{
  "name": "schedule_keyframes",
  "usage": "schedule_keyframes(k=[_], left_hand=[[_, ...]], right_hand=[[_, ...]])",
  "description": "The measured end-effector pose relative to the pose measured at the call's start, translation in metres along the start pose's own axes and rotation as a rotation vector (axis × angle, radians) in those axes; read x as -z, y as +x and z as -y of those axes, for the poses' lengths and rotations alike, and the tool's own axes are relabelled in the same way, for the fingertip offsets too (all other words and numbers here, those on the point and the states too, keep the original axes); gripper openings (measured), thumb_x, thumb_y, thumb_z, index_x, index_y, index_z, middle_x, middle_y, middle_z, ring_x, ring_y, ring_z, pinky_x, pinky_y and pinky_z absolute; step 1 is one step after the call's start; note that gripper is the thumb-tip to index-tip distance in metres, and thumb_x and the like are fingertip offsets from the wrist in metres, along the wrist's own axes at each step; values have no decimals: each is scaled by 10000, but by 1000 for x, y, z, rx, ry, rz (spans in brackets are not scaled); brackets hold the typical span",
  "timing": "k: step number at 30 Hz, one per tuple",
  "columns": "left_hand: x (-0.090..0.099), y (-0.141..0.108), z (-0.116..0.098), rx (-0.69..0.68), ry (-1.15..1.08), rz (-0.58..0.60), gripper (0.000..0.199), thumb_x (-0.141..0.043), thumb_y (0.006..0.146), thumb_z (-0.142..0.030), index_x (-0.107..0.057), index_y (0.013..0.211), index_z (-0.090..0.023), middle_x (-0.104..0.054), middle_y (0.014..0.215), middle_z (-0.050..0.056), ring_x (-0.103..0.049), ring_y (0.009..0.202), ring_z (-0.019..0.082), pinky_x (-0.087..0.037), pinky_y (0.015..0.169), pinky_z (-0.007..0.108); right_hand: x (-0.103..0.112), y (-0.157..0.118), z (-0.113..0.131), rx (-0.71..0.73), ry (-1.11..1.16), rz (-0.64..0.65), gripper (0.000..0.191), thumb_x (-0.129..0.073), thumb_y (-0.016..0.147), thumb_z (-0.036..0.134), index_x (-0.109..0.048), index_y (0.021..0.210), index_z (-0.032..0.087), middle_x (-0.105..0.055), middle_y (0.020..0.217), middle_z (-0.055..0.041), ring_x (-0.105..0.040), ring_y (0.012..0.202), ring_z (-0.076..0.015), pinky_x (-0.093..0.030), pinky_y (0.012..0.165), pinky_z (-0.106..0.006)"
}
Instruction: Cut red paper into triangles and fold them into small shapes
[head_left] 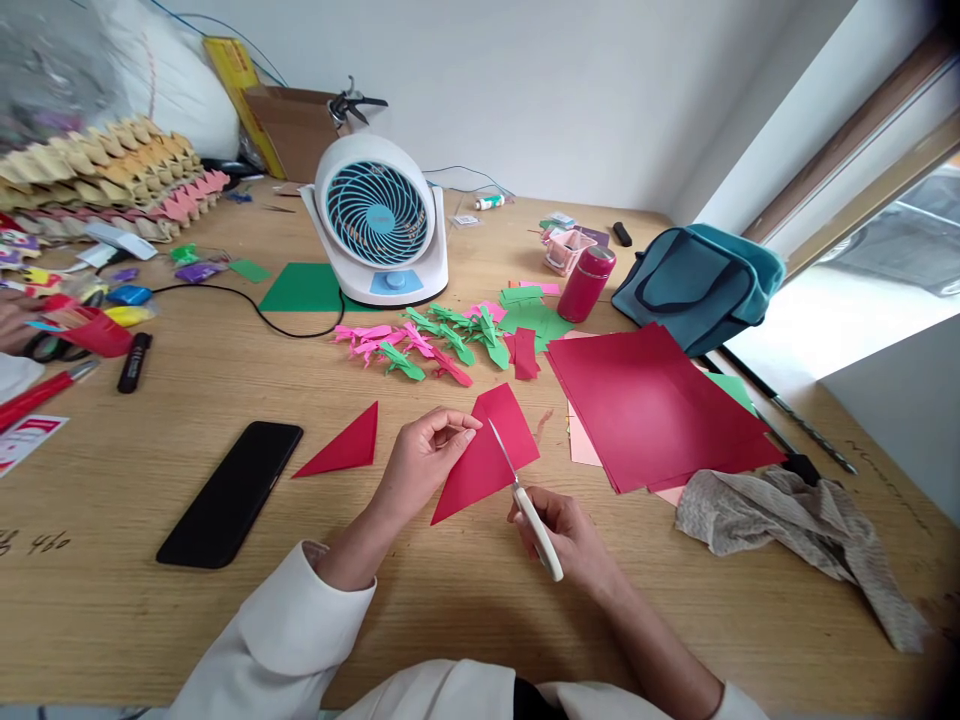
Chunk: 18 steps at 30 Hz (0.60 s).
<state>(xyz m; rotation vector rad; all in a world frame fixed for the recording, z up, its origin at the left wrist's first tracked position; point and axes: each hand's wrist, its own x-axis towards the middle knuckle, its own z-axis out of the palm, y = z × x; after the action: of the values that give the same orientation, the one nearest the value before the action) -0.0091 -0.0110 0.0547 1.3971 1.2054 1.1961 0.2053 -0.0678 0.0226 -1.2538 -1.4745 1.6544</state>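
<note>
Between my hands is a piece of red paper (480,468) with a slanted outline. My left hand (429,455) pinches its upper left part between thumb and fingers. White-handled scissors (538,532) are in my right hand (564,535), with the blade lying over the paper and pointing up and left. A folded red triangle (349,447) lies on the table left of my left hand. Pink, red and green folded paper figures (420,342) are grouped beyond the paper. Large red sheets (660,410) are stacked to the right.
A black phone (231,495) lies at the left front. A white fan (381,220) stands at the back, with a red bottle (587,284) and teal bag (697,285) to its right. A grey cloth (795,535) is at the right. Another person's hand (13,320) shows at the left edge.
</note>
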Motion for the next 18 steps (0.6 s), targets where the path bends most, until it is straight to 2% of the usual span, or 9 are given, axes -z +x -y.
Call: schedule_keyframes(k=[7,18], left_hand=[[-1,0,1,14,25,-18,138,-675,819,-280,-725,900,-179,-716,890,34,-638,794,144,-499,745,251],[-3,-2,-7,48,38,36,124,-666,807,-261,-732,877,-183,-717,876,24,-639,774,132,-489,711,229]], right_hand=[[0,-1,2,-20,-33,3,259,-584,873,382,-536,731,171,-499,587,35,-411,522,-94,-307,486,-234],[-1,1,1,0,-4,-15,275,-627,851,392,-519,714,179,-488,590,38,-398,522,-90,-299,495,-236]])
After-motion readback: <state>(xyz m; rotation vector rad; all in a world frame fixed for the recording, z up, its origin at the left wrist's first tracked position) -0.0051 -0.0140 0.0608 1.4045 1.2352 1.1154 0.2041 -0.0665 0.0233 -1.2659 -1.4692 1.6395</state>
